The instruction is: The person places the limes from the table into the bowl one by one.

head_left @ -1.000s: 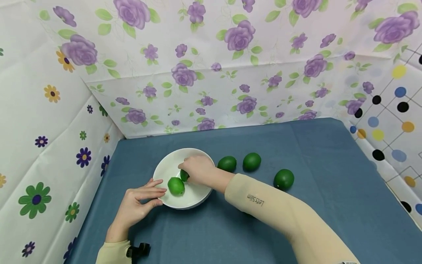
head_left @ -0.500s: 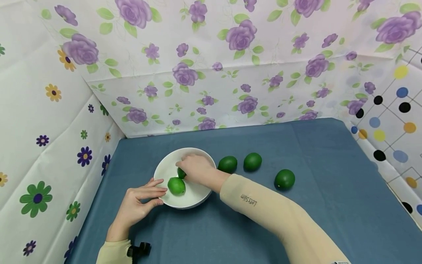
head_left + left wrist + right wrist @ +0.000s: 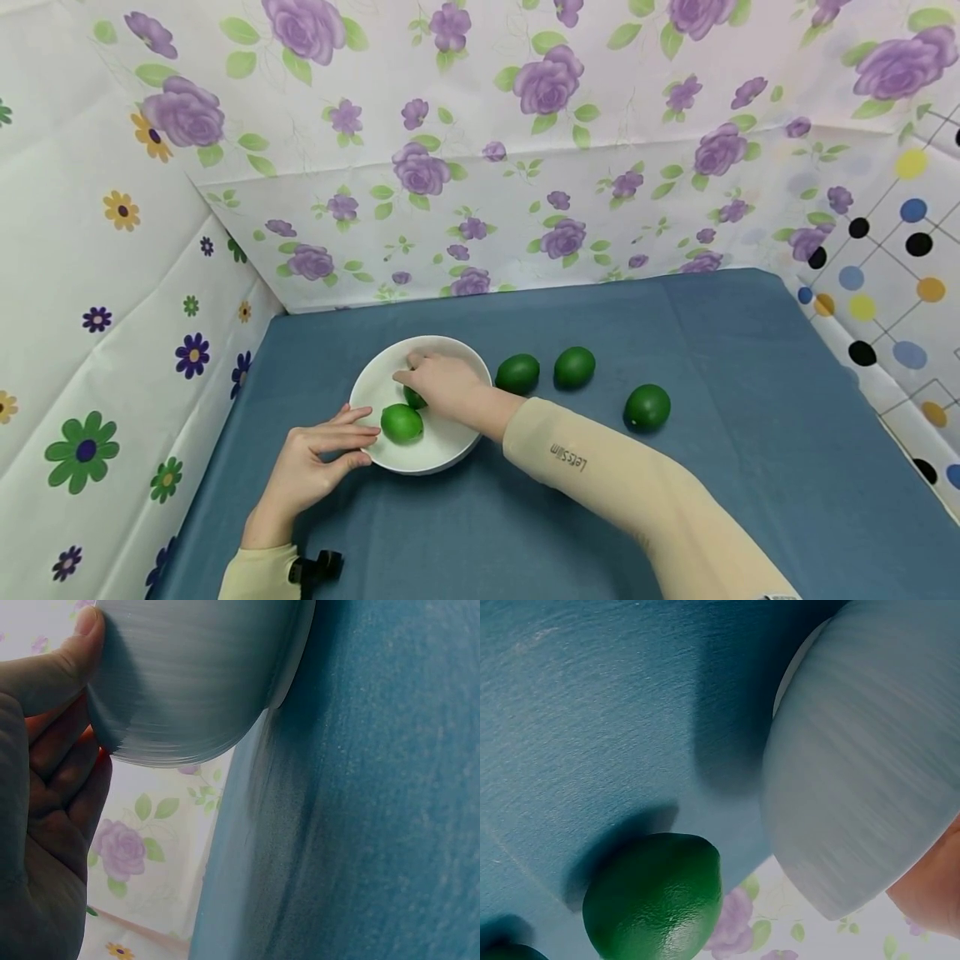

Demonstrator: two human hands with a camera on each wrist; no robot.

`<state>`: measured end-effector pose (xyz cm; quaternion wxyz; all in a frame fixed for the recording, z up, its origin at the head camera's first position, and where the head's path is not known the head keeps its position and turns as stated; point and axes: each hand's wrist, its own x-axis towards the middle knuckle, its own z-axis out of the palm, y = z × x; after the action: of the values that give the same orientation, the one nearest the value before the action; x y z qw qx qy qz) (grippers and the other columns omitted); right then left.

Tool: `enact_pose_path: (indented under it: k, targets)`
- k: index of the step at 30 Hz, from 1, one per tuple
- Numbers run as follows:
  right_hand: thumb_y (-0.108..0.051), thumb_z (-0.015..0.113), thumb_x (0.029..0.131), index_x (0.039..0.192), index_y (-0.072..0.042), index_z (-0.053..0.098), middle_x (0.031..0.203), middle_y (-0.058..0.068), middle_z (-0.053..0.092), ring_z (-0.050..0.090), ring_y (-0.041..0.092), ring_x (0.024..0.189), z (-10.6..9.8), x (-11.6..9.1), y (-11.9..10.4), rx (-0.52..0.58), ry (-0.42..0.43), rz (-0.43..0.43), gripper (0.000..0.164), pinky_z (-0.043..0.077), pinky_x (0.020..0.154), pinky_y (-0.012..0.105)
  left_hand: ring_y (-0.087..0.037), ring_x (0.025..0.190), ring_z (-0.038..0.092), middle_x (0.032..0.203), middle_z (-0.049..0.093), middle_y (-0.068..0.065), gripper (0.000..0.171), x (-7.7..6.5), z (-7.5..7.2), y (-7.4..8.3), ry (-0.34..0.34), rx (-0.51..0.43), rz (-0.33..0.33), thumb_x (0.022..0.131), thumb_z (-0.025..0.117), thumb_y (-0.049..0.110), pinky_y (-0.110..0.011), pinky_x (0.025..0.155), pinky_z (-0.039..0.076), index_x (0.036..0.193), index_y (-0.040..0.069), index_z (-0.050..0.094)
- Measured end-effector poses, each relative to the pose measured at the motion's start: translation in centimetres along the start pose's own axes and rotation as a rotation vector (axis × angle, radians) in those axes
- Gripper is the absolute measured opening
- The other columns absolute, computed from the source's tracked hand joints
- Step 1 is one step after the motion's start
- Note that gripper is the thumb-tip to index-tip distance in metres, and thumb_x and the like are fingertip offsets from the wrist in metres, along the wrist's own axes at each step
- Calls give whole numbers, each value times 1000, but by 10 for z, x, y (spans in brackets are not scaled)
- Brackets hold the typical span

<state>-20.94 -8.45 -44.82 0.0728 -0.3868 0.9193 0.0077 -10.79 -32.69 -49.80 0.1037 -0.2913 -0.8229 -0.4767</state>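
A white bowl [image 3: 375, 387] stands on the blue cloth; a bright green lime [image 3: 402, 423] lies in it. My left hand [image 3: 318, 454] grips the bowl's left rim, and in the left wrist view its thumb presses the outer wall. My right hand [image 3: 446, 387] reaches inside the bowl, its fingers curled over a dark green lime [image 3: 413, 398] just behind the bright one. The hand covers part of that dark lime. In the right wrist view the bowl's outer wall [image 3: 862, 772] hides most of the right hand [image 3: 934, 889].
Right of the bowl lie three dark green limes: one [image 3: 517, 374] beside the rim, another [image 3: 574, 367] next to it, and a third [image 3: 647, 407] farther right. Flower-patterned sheets [image 3: 480, 167] rise behind and left of the table, a dotted one [image 3: 900, 275] at the right.
My right hand has shifted slightly left inside the bowl along with the dark lime, which now shows more beneath the fingers. My left hand stays on the rim.
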Motion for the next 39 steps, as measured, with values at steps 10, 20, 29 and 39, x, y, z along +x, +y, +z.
enact_pose_path:
  k: [10, 20, 29, 39]
  targets:
    - [-17, 67, 109, 157, -32, 58, 156, 4, 58, 62, 17, 135, 1, -2, 2, -33, 0, 30, 50, 58, 108, 30, -22, 131, 67, 109, 82, -9, 34, 0, 0, 0, 3, -1, 8, 74, 90, -14, -32, 127, 37, 105, -1, 85]
    - [-19, 60, 113, 162, -30, 50, 159, 7, 55, 67, 19, 126, 5, -1, 0, -21, 13, 29, 51, 59, 106, 33, -20, 132, 66, 109, 82, -9, 34, 0, 1, 1, 0, -2, -2, 74, 90, -13, -32, 127, 37, 105, -2, 85]
    - [-20, 59, 113, 164, -32, 46, 160, 6, 54, 66, 21, 129, 6, -3, 4, -2, 12, 24, 54, 61, 104, 34, -25, 131, 67, 108, 81, -9, 35, 0, 0, 0, 3, 1, 11, 73, 90, -14, -33, 127, 37, 105, -2, 85]
    - [-21, 59, 113, 165, -33, 44, 159, 6, 55, 68, 19, 124, 6, -6, 6, -16, 11, 16, 56, 63, 96, 32, -21, 132, 66, 109, 81, -10, 35, -1, 1, -3, 1, -12, 16, 74, 89, -16, -34, 128, 37, 106, -1, 85]
